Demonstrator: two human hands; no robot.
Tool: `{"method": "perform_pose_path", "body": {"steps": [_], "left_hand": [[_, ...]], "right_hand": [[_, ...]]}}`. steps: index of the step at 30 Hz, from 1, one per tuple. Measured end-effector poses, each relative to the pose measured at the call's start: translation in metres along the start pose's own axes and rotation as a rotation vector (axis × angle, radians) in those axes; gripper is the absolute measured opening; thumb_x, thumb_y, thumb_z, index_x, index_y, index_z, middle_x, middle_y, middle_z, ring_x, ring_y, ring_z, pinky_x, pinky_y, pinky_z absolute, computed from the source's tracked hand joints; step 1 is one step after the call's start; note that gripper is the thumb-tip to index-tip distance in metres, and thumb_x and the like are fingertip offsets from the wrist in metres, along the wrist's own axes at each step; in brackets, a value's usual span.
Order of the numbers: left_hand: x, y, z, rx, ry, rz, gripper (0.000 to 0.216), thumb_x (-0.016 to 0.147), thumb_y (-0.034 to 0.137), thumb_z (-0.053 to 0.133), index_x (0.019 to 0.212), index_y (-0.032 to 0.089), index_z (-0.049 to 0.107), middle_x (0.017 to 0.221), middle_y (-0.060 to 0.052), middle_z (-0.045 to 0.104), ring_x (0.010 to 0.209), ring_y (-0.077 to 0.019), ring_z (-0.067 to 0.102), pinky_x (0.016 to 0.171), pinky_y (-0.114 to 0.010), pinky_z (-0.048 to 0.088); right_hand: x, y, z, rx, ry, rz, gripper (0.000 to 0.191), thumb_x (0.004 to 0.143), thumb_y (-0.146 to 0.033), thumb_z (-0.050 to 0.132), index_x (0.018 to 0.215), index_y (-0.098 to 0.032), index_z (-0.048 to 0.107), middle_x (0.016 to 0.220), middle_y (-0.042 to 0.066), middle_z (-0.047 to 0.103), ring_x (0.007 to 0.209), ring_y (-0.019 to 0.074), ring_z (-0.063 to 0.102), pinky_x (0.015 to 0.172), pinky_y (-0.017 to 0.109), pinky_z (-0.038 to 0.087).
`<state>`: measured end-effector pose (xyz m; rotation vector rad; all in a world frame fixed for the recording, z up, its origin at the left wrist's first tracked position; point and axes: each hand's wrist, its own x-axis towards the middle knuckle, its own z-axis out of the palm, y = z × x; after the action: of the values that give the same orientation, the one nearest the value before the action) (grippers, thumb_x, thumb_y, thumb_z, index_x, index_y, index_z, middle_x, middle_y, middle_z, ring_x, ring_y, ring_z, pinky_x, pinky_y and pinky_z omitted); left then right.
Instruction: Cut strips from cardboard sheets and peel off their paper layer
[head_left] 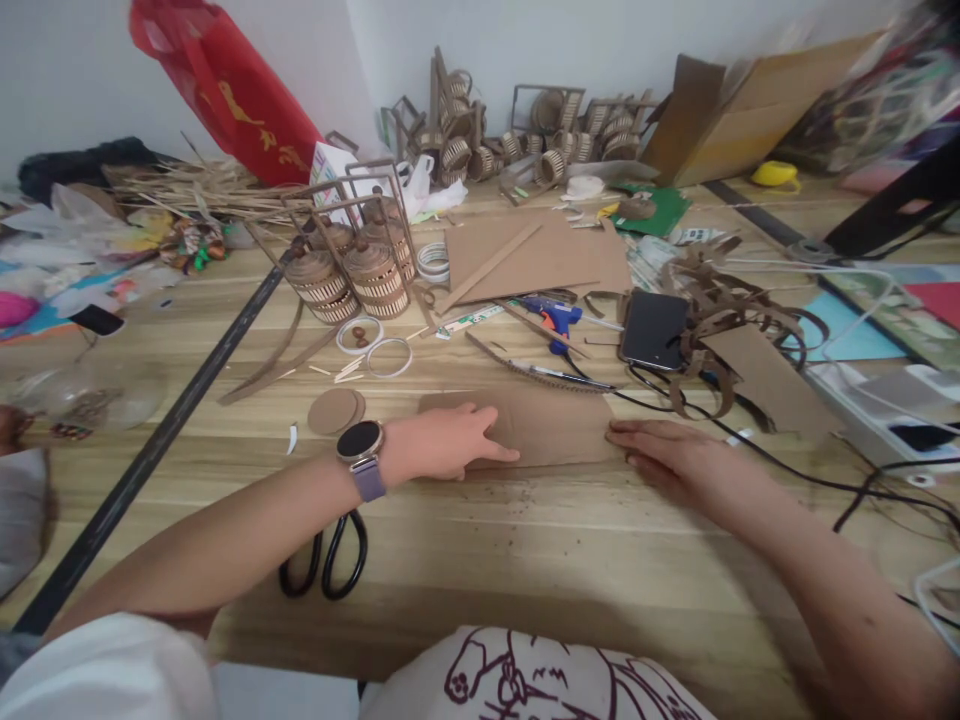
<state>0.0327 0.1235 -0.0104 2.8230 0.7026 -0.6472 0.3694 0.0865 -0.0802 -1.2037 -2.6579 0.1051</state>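
A flat brown piece of cardboard lies on the table in front of me. My left hand, with a watch on its wrist, rests on the cardboard's left part, thumb and forefinger stretched apart. At the right end, my right hand has its fingers together and pinches the cardboard's edge. Left of the cardboard are round cardboard discs. Black-handled scissors lie partly under my left forearm, their blades hidden.
Rolls of tape, a blue glue gun, a phone and a larger cardboard sheet lie beyond. Small woven buckets stand back left. Curled cardboard strips, cables and a power strip crowd the right.
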Motion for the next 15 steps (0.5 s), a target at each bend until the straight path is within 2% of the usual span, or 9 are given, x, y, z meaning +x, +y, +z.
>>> {"method": "perform_pose_path", "body": {"steps": [6, 15], "left_hand": [[-0.0019, -0.0018, 0.0048, -0.026, -0.023, 0.004, 0.072, 0.089, 0.016, 0.067, 0.150, 0.041, 0.040, 0.116, -0.007, 0.052, 0.099, -0.0232, 0.054, 0.067, -0.026, 0.043], [-0.0003, -0.0025, 0.0001, -0.022, -0.070, 0.011, 0.073, 0.090, 0.015, 0.065, 0.152, 0.041, 0.037, 0.120, -0.008, 0.051, 0.102, -0.0228, 0.053, 0.068, -0.025, 0.042]], "right_hand": [[0.0002, -0.0042, -0.0044, -0.074, -0.024, -0.014, 0.039, 0.097, -0.021, 0.039, 0.116, -0.016, 0.072, 0.115, 0.012, 0.075, 0.104, 0.0257, 0.072, 0.088, 0.041, 0.061], [-0.0036, -0.0030, 0.0001, -0.035, -0.025, 0.033, 0.036, 0.097, -0.025, 0.045, 0.120, -0.022, 0.071, 0.119, 0.009, 0.074, 0.107, 0.0242, 0.070, 0.092, 0.040, 0.058]]}}
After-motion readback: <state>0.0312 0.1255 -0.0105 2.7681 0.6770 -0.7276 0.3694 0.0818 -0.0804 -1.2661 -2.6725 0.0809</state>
